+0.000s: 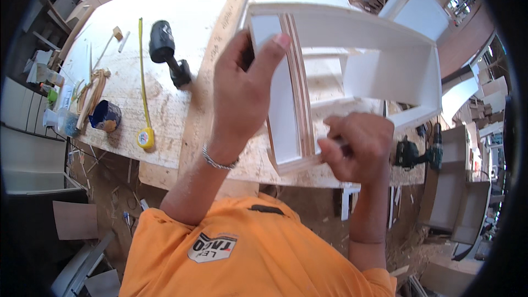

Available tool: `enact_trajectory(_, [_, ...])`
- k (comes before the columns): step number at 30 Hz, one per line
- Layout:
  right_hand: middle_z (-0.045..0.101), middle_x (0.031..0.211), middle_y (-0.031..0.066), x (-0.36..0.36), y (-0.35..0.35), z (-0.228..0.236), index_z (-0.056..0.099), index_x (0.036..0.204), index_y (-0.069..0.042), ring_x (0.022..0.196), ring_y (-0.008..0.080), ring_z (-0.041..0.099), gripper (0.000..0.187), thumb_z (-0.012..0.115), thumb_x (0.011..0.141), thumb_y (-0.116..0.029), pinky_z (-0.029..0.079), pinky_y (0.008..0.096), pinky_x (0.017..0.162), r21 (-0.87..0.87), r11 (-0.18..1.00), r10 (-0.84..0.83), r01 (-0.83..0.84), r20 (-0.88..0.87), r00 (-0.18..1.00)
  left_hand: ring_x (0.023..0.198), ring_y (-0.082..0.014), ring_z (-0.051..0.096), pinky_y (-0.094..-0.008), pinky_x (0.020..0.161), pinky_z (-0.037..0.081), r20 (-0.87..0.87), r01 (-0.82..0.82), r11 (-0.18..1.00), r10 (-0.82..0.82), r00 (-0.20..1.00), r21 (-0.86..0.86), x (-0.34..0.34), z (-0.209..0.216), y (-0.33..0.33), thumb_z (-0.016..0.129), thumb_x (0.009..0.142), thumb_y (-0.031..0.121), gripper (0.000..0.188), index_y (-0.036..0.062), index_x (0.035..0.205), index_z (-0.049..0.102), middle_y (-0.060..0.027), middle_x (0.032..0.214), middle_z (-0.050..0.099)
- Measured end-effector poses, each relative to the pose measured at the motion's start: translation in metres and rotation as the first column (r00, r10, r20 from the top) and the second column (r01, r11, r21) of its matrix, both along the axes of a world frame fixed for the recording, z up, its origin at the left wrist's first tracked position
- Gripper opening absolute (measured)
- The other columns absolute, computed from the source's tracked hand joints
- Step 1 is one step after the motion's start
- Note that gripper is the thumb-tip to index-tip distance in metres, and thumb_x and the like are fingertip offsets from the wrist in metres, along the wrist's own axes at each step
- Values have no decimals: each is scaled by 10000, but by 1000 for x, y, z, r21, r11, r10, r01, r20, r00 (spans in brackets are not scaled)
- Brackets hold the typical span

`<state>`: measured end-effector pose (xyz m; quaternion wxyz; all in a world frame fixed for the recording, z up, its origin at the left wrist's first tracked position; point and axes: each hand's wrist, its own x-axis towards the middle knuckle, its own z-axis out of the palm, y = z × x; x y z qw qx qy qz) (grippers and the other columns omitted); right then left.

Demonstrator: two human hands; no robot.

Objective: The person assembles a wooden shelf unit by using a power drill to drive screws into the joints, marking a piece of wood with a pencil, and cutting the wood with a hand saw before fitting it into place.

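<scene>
A white open-framed wooden box (379, 80) is tilted up over the table, its cross pieces and gaps facing me. My left hand (242, 88) grips its left end, with the thumb pressed flat on the white end panel beside several bare-edged plywood strips (297, 82). My right hand (360, 146) is closed, close to the near rim of the box by the foot of those strips. Whatever its curled fingers hold, if anything, is hidden. A long plain board (201, 88) lies under the left wrist.
On the white worktable (170, 0) lie a black cordless drill (162, 44) and a yellow tape measure (146, 138) with its blade pulled out. A blue-stained cup (105, 116) stands at left. Another drill (410, 153) rests at the right edge. Offcuts litter the floor.
</scene>
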<state>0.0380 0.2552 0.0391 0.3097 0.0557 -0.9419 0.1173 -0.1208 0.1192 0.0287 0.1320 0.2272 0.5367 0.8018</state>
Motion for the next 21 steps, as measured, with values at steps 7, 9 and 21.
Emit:
enact_trajectory(7, [531,550,30,5,1,7,704,795,-40,467,226,550,411,788,781,-443,400,357,467,36,997,71,-74,89,993,831,-66,586,-238,741,489,25,29,999,-29,999,-19,5,8,-1,655,1023,309,353,-19,1152,642,-26,926,665])
enact_trajectory(9, [532,549,29,7,-2,8,707,796,-38,467,228,550,432,809,752,-456,396,356,464,23,997,71,-74,109,992,866,-69,585,-242,770,489,58,62,998,-61,996,-15,8,9,-3,648,1027,293,351,-20,1184,630,-34,966,666])
enact_trajectory(21, [546,614,-5,18,-8,14,701,823,-57,556,171,583,544,841,696,-567,445,312,498,75,989,115,-131,187,976,894,-72,595,-249,792,498,65,79,994,-74,995,-71,20,5,-12,659,1023,269,329,-25,1162,606,-42,973,663])
